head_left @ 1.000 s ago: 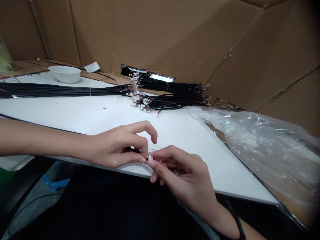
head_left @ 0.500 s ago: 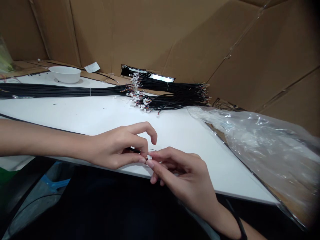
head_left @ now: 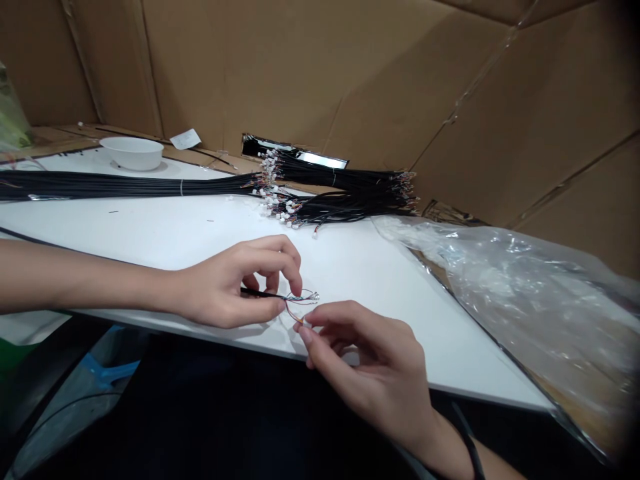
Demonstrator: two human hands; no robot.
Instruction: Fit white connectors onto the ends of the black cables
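Note:
My left hand [head_left: 250, 283] pinches a black cable [head_left: 256, 292] near its stripped end, just above the front edge of the white table. Thin coloured wires [head_left: 300, 298] fan out from the cable past my fingertips, with small metallic tips. One group of orange and dark wires bends down toward my right hand [head_left: 367, 357]. Between the thumb and index finger of that hand is a small white connector [head_left: 306, 323], partly covered by the fingertips. The wires run into this connector.
Bundles of black cables [head_left: 345, 200] with white connectors lie at the back, and a longer tied bundle [head_left: 125, 185] stretches left. A white bowl [head_left: 133, 155] and a paper slip [head_left: 185, 139] are behind. Clear plastic bags [head_left: 520, 287] cover the right side. Cardboard walls [head_left: 300, 67] enclose the table [head_left: 200, 247].
My hands have moved slightly apart. The left fingers have shifted back along the cable, so its fanned wires now show. My right hand still holds the white connector, a little lower.

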